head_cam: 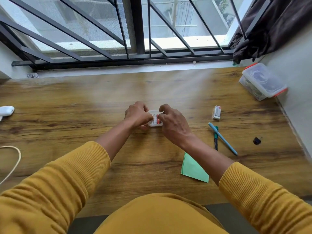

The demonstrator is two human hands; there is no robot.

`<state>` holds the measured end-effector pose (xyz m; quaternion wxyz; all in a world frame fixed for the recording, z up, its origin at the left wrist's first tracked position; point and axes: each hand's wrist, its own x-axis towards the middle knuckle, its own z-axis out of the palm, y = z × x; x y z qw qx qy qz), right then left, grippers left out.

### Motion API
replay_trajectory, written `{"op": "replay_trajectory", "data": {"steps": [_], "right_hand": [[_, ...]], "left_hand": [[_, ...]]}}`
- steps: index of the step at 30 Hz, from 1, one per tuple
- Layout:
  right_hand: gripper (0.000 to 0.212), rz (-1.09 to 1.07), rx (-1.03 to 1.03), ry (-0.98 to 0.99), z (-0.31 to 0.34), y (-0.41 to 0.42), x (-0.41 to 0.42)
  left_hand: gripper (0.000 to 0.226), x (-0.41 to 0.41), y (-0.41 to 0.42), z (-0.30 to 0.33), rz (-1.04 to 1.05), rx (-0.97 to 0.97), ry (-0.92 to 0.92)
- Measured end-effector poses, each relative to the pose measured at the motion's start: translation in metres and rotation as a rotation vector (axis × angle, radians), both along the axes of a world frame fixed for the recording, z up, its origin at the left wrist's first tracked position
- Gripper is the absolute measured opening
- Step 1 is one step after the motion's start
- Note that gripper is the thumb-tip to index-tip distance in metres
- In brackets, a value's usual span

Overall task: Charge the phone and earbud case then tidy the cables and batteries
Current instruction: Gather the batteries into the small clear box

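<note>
Both hands' fingers (pixel 148 115) clasp small battery case (pixel 155 123), contents blurred; pens (pixel 222 139), green paper (pixel 192 169) right.

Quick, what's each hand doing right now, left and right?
Left hand: closed on the left side of the small white battery case.
Right hand: fingers curled on the case's right side, at the batteries; exact grip cannot be told.
</note>
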<state>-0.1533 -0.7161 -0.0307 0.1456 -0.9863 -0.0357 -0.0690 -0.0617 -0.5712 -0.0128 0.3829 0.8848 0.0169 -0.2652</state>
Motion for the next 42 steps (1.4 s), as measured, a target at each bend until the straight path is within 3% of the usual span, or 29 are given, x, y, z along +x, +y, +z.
{"op": "replay_trajectory", "data": {"steps": [5, 10, 14, 17, 24, 30, 42], "right_hand": [[0.051, 0.068, -0.041, -0.018, -0.001, 0.005, -0.004], [0.031, 0.088, -0.106, 0.107, 0.01, 0.005, 0.003], [0.034, 0.104, -0.08, 0.152, 0.016, 0.003, 0.0], [0.037, 0.075, 0.015, 0.071, 0.014, 0.0, -0.011], [0.028, -0.064, 0.214, -0.095, 0.026, -0.015, -0.037], [0.023, -0.182, 0.278, -0.088, 0.025, -0.048, -0.059], [0.021, -0.188, 0.319, 0.036, 0.013, -0.075, -0.093]], "left_hand": [[0.026, -0.005, 0.001, -0.001, 0.035, -0.018, 0.002], [0.021, -0.012, 0.0, -0.004, 0.038, -0.006, -0.065], [0.022, -0.019, 0.001, -0.005, 0.014, 0.108, -0.135], [0.037, -0.029, -0.001, -0.006, 0.015, 0.203, -0.291], [0.023, -0.069, -0.022, 0.008, -0.113, -0.032, -0.641], [0.021, -0.095, -0.028, 0.001, -0.205, -0.166, -0.547], [0.023, -0.128, -0.014, -0.013, -0.222, -0.103, -0.483]]}}
